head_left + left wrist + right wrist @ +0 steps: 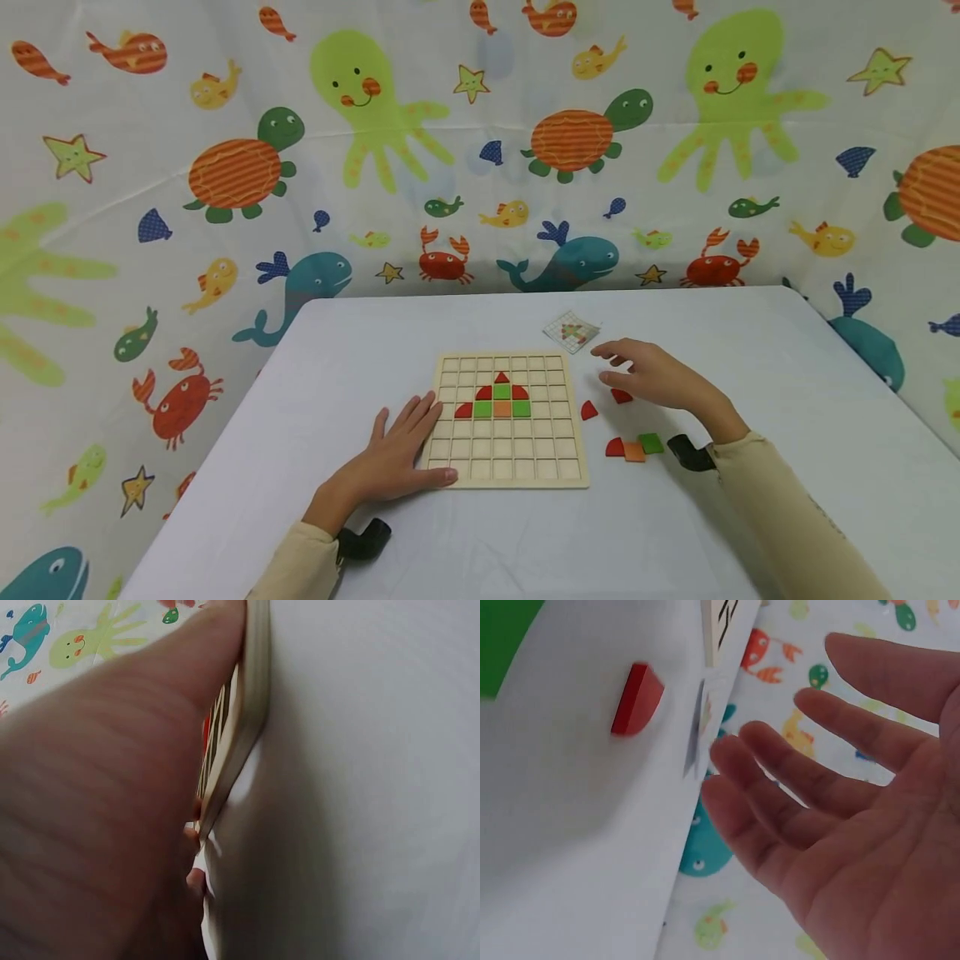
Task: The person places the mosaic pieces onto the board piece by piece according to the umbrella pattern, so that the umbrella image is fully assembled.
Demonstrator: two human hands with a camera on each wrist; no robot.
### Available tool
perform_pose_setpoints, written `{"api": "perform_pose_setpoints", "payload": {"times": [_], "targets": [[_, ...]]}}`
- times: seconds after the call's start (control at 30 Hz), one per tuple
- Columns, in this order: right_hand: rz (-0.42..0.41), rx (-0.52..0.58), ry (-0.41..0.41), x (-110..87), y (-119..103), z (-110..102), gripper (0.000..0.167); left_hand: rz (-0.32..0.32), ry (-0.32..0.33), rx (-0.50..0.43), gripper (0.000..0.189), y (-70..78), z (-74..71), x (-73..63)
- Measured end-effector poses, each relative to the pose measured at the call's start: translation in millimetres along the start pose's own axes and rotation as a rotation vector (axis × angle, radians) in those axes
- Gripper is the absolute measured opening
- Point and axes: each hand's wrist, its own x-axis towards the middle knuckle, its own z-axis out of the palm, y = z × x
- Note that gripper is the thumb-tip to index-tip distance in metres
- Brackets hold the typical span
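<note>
A wooden grid board (510, 471) lies on the table, with red, green and orange pieces set in a stepped shape around its middle, a red triangle (502, 377) at the top. My left hand (390, 462) rests along the board's left side, fingers spread, thumb at the near left corner. To the right of the board my right hand (648, 373) hovers with loosely bent fingers and nothing in them. Beneath it is a red quarter-circle (621, 396), partly hidden in the head view. A small pattern card (572, 332) lies just beyond its fingertips.
Another red quarter-circle (589, 410) lies beside the board's right edge. Nearer me, a red quarter-circle (615, 447), an orange square (634, 452) and a green square (650, 443) sit together. A sea-animal curtain (465, 167) hangs behind the white table (360, 350).
</note>
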Motion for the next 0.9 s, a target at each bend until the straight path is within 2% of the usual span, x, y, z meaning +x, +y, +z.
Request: {"api": "perform_pose_setpoints", "payload": {"times": [0.37,0.67,0.9], "targets": [[0.15,-0.007,-0.146,2.9,25,-5,0.04,0.014,0.013,-0.002,0.113,0.5,2.6,-1.1],[0.166,-0.033,-0.197,8.1,33,8,0.02,0.005,0.009,0.001,0.113,1.2,2.6,-0.8],[0.188,-0.079,-0.195,9.0,27,13,0.018,-0.004,0.007,0.009,0.114,0.5,1.9,0.2]]}}
